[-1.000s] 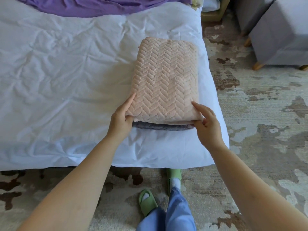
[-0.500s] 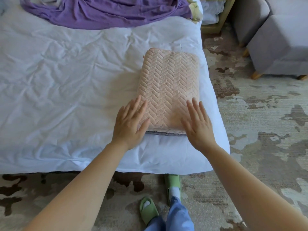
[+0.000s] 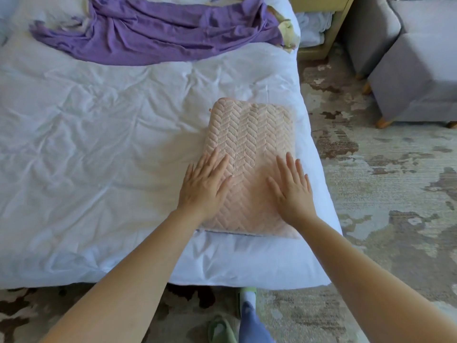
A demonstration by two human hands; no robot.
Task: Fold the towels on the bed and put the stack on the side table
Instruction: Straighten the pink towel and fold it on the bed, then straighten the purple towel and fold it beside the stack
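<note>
Folded pale-pink plush towel with herringbone ribbing (image 3: 249,149) lies flat on white crumpled duvet of the bed (image 3: 99,144), close to its right edge and near corner. Left hand (image 3: 202,186) and right hand (image 3: 291,191) both spread flat, fingers straight, palms pressing the towel's near half, gripping nothing. Thin greyish layer shows under the near edge, likely a second towel, can't confirm. Crumpled purple cloth (image 3: 153,30) at far side. Risks: plush layers may slip or splay open if lifted by the edges only; a sideways push could send the stack off the bed onto the patterned rug (image 3: 395,194).
</note>
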